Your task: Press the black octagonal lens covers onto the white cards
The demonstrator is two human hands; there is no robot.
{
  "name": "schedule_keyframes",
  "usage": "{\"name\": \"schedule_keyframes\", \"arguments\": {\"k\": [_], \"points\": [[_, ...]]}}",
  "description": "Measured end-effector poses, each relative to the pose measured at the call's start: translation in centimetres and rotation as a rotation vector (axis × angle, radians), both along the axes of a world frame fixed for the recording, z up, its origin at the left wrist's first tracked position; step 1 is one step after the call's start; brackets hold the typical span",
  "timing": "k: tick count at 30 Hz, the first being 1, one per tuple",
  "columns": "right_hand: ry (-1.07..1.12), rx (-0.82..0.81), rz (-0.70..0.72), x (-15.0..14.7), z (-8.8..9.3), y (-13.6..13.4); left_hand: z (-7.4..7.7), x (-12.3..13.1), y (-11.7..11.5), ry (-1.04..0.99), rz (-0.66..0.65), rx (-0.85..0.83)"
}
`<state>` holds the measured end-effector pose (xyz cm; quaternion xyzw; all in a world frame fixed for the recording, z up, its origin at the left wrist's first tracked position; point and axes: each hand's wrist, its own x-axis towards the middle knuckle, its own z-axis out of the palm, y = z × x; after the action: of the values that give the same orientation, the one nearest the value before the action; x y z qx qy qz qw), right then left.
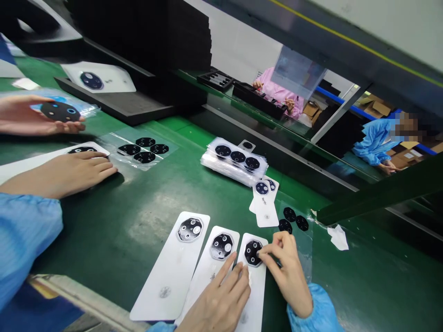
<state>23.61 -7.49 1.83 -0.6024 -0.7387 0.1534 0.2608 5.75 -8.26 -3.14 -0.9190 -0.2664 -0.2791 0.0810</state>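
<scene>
Three white phone back panels [166,267] lie side by side on the green table, each with an octagonal camera area near its far end. My left hand [221,295] rests flat across the middle and right panels, its fingers stretched out. On the right panel sits a black camera lens cover [252,251] with several ringed holes. Thumb and forefinger of my right hand [287,265] pinch at the right edge of this cover. Just beyond that hand, a clear plastic sheet [304,246] carries several loose black lens covers [289,214], one partly hidden by my fingers.
At left, a co-worker's hand [62,170] lies on a white panel; another hand [34,113] holds a black cover. A stack of clear bags [233,161] with covers and small white panels [265,203] stand ahead. A green post [374,193] rises right. Other people sit beyond.
</scene>
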Motion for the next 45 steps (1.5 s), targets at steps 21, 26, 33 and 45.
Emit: {"name": "schedule_keyframes", "arguments": {"k": [21, 26, 33, 45], "points": [[0.415, -0.124, -0.073, -0.1, 0.1, 1.4, 0.7, -0.5, 1.6, -0.064, 0.117, -0.054], [0.353, -0.063, -0.058, -0.5, -0.5, 1.1, 0.6, -0.4, 1.5, -0.061, 0.121, -0.015], [0.18, -0.012, -0.013, -0.9, -0.8, 0.6, 0.4, -0.4, 1.4, -0.032, 0.128, 0.021], [-0.301, 0.261, 0.067, -1.7, -0.9, 0.6, 1.0, -0.7, 1.4, 0.083, 0.069, 0.018]]}}
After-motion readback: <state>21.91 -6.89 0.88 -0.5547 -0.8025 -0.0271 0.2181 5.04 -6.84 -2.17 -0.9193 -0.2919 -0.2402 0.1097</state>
